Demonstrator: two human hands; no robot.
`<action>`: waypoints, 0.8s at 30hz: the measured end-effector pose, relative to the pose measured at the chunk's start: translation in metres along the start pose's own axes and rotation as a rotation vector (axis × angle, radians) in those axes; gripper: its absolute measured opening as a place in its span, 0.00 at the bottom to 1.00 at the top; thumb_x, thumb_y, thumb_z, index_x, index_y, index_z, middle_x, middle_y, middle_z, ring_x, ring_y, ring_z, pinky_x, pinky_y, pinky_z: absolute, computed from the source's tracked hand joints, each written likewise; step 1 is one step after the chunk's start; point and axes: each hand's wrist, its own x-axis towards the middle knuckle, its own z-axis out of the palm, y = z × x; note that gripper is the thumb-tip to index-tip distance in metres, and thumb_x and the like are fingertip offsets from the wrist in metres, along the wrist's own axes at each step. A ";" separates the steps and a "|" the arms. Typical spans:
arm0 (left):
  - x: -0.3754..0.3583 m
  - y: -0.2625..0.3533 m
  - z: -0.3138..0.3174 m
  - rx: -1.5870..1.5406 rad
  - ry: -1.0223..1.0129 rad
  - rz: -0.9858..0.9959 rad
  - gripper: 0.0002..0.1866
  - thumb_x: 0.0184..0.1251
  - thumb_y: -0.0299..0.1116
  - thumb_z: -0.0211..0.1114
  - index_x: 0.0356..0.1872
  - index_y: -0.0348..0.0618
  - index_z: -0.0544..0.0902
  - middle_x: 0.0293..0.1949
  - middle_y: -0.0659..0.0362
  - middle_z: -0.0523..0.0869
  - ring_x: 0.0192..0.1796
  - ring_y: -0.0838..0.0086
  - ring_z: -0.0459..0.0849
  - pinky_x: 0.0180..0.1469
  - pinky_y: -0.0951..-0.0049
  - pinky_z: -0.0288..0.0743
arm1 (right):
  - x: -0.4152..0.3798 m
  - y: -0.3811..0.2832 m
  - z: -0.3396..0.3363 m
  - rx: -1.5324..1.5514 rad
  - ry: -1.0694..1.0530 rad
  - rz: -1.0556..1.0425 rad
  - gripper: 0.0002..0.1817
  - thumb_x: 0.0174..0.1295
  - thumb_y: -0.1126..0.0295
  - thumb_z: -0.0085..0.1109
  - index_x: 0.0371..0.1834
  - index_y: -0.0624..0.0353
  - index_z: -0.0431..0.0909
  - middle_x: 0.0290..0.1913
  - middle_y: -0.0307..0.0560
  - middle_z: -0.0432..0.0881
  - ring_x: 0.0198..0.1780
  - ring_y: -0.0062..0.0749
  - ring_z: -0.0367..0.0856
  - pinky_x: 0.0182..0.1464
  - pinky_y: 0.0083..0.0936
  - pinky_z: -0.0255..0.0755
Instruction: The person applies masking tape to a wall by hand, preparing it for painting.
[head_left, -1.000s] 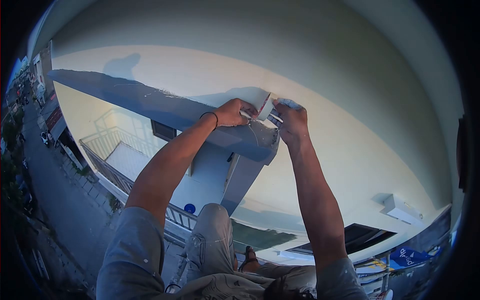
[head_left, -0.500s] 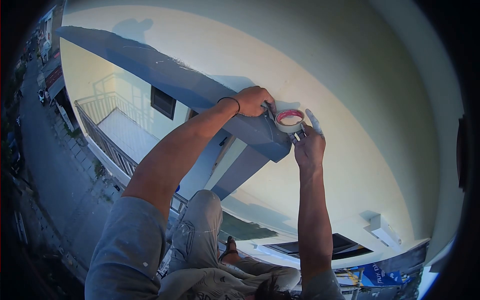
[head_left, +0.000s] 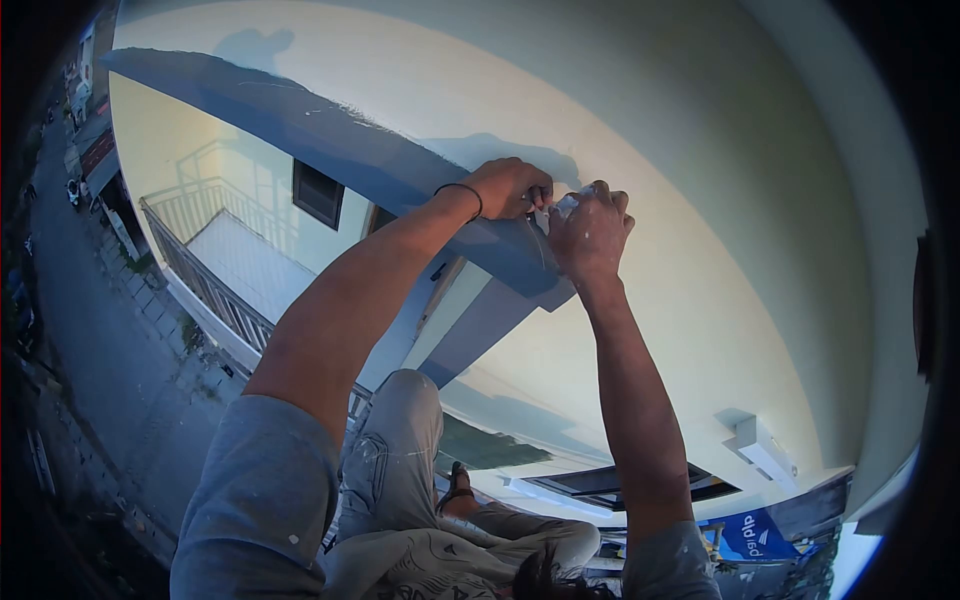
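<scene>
A dark grey painted band (head_left: 400, 172) runs along the cream wall and ends in a corner near my hands. My left hand (head_left: 510, 190), with a black cord on its wrist, is closed in a pinch at the band's upper edge. Right beside it, my right hand (head_left: 590, 232) is turned with its back toward me, fingers curled and smeared with white paint. A pale bit of masking tape (head_left: 542, 217) shows between the two hands. The roll itself is mostly hidden behind my right hand.
Below left is a balcony with a railing (head_left: 205, 270), and far beneath it a street (head_left: 85, 330). A dark window (head_left: 318, 192) sits in the balcony wall. My bent knee (head_left: 405, 410) is under my arms. A white wall fixture (head_left: 765, 452) juts out at lower right.
My right hand has moved up and left to meet my left hand, turning over so the tape roll is now mostly covered. My left hand stays nearly in place.
</scene>
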 end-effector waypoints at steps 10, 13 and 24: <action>0.002 -0.006 0.000 0.105 0.067 -0.029 0.25 0.54 0.13 0.67 0.54 0.44 0.82 0.49 0.49 0.92 0.55 0.50 0.89 0.57 0.56 0.83 | 0.021 -0.025 0.034 -0.069 -0.198 0.121 0.12 0.65 0.68 0.64 0.48 0.55 0.91 0.51 0.48 0.91 0.70 0.52 0.71 0.68 0.62 0.62; 0.002 -0.004 -0.001 0.082 0.063 -0.052 0.24 0.54 0.13 0.67 0.54 0.45 0.82 0.48 0.50 0.92 0.55 0.49 0.89 0.57 0.56 0.83 | 0.023 -0.026 0.036 -0.077 -0.226 0.152 0.11 0.67 0.69 0.62 0.49 0.54 0.90 0.50 0.47 0.91 0.70 0.53 0.71 0.69 0.64 0.60; -0.002 0.009 -0.004 0.231 0.079 -0.127 0.23 0.57 0.18 0.70 0.54 0.50 0.83 0.50 0.55 0.93 0.56 0.54 0.90 0.56 0.56 0.84 | 0.021 -0.008 0.056 -0.036 -0.022 -0.146 0.11 0.65 0.72 0.61 0.44 0.51 0.92 0.49 0.37 0.91 0.62 0.41 0.77 0.63 0.51 0.65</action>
